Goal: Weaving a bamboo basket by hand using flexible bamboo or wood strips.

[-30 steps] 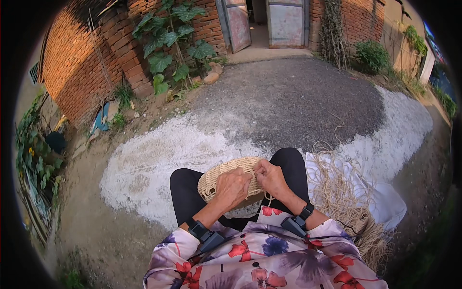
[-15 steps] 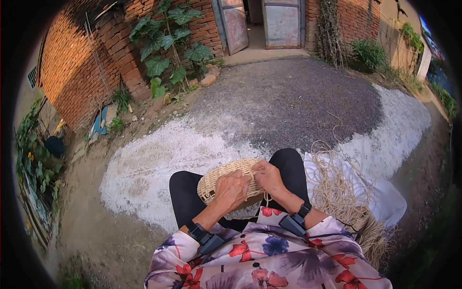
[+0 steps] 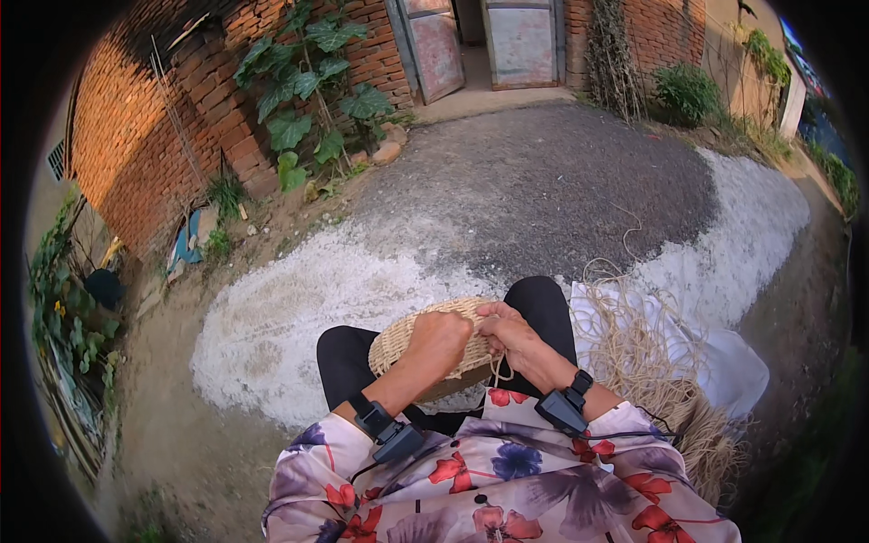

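A woven basket (image 3: 396, 345) of pale straw-coloured cord lies tilted across my lap, between my knees. My left hand (image 3: 442, 340) is closed in a fist over its right part, and the fingertips are hidden. Right beside it, my right hand (image 3: 512, 336) has its fingers curled and pinched at the basket's right end. A short loop of cord (image 3: 499, 369) hangs below the right fingers; the exact spot where they grip it is hidden. The two hands nearly touch.
At my right a tangled heap of loose cord (image 3: 638, 339) spreads over a white sheet (image 3: 735, 366). A stray strand runs onto the dark gravel (image 3: 534, 195). Ahead stand a brick wall (image 3: 136, 154), a leafy plant (image 3: 290, 127) and a half-open metal door (image 3: 522, 45).
My left hand has turned and closed more tightly, its knuckles now up over the basket. The right hand has shifted slightly to the right, and its wrist has moved outward.
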Tool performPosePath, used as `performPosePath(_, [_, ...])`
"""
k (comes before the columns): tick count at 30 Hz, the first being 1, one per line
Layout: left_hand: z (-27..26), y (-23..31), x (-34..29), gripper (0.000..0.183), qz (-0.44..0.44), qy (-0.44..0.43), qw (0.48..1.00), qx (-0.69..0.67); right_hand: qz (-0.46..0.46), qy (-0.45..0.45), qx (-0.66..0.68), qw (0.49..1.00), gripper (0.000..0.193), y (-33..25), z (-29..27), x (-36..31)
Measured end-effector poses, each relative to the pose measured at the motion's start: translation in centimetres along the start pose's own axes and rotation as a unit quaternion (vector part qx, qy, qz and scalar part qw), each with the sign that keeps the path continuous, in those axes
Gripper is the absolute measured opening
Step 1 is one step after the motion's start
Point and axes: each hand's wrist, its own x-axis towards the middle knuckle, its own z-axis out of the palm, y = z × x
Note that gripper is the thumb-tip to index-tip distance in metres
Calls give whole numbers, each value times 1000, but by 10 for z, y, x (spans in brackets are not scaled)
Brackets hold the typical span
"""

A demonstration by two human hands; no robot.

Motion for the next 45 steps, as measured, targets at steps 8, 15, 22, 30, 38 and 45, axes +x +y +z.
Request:
performPosePath(8, [1, 1, 7, 11, 7, -26, 1000, 14, 2, 21, -7, 1000, 38, 7, -2, 9])
performPosePath(15, [-19, -7, -7, 12, -36, 12, 994, -103, -264, 128, -229, 928, 33, -13, -37, -10])
performPosePath(22, [23, -15, -27, 6, -164, -11, 839, -518, -203, 57, -143, 967, 22, -16, -36, -16])
performPosePath(30, [-41, -64, -115, 17, -337, 151, 788, -493, -189, 72, -122, 972, 12, -21, -63, -19])
performPosePath(38, [-103, -30, -149, 15, -231, 220, 713, -624, -368, -70, -231, 898, 20, -53, 27, -42])
performPosePath(45, [-99, -8, -103, 12, -153, 268, 648, -696, -338, -273, -219, 874, 33, -48, 77, -89])
